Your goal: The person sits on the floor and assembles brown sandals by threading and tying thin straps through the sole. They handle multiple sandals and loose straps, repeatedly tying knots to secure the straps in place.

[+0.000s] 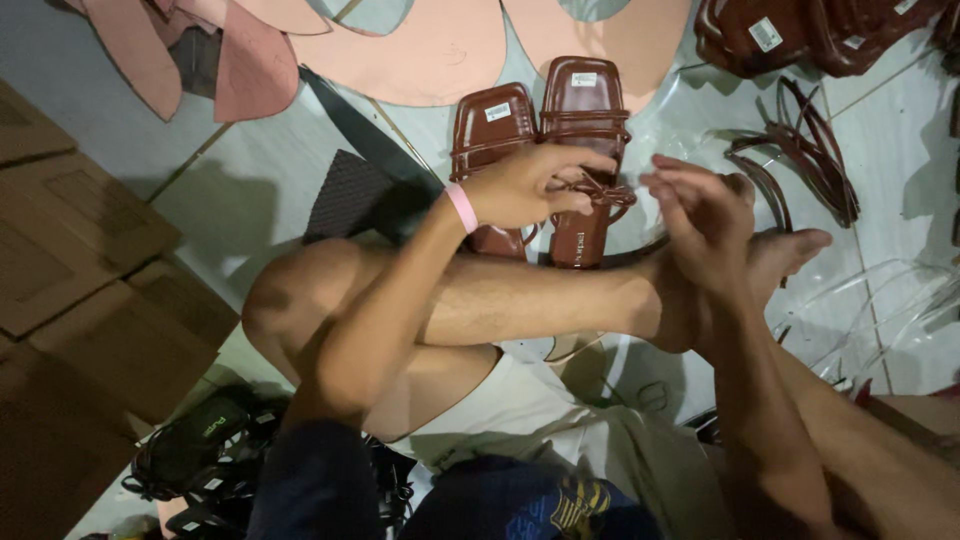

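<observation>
A pair of glossy dark-brown flat sandals [583, 110] lies side by side on the tiled floor ahead of me. My left hand [525, 187], with a pink wristband, rests over the right-hand sandal and pinches its thin brown strap knot [598, 192]. My right hand [700, 215] hovers just right of that strap, fingers spread, holding nothing I can make out. My bent leg and bare foot [770, 255] lie across the floor below both hands.
Pink sole cut-outs [420, 50] lie at the top. Loose brown straps [800, 150] and more brown sandals [780, 35] sit at upper right on clear plastic. Black sandals [200, 440] pile at lower left beside cardboard [70, 260]. A dark mat [345, 195] lies left of the pair.
</observation>
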